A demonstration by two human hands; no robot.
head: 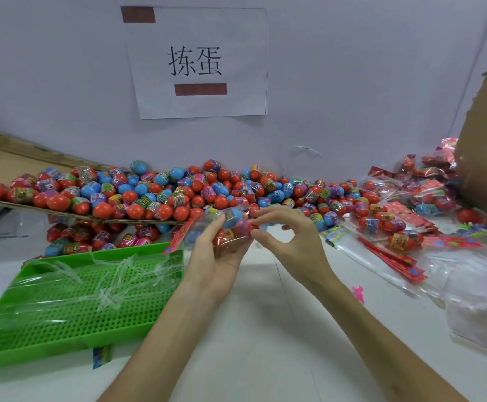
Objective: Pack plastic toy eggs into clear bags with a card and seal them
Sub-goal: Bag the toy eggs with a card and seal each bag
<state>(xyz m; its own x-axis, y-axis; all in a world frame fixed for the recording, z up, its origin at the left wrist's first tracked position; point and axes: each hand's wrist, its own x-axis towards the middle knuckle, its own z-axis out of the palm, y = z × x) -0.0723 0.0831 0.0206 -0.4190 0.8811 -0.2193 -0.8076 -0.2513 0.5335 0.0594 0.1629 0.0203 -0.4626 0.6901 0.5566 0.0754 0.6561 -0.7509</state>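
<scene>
Head view: the left hand (216, 256) grips a clear bag (233, 224) of eggs above the table (265, 329), its red card (175, 239) jutting left; the right hand (291, 239) pinches the bag's right end; loose eggs (178, 192) lie piled behind

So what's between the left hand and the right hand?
Head view: a clear bag of toy eggs. The left hand grips it from below, and the right hand's fingers pinch its right end.

A packing workstation: heaped toy eggs (161, 195), filled bags (396, 224), taped wall sign (198, 63).
</scene>
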